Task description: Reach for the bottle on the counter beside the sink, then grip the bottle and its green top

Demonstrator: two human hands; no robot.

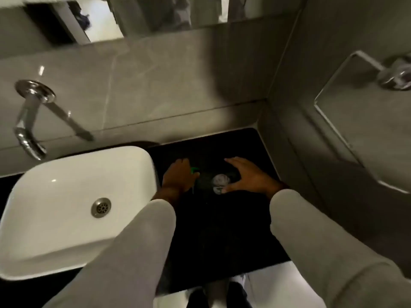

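On the black bench [222, 241], just right of the white sink [66, 207], stands a small dark object with a round pale top [220, 180]; it looks like a bottle or jar seen from above, but it is too dark and blurred to name it surely. A pale label patch shows under the round top. The right hand [246, 176] curves around it from the right, thumb touching near the label, fingers spread above it. The left hand [179, 176] rests on the bench beside the sink, fingers bent around something small and green [195, 170]; what it is I cannot tell. Both arms wear grey sleeves [142, 252]. A chrome tap [29, 121] comes out of the grey wall above the sink
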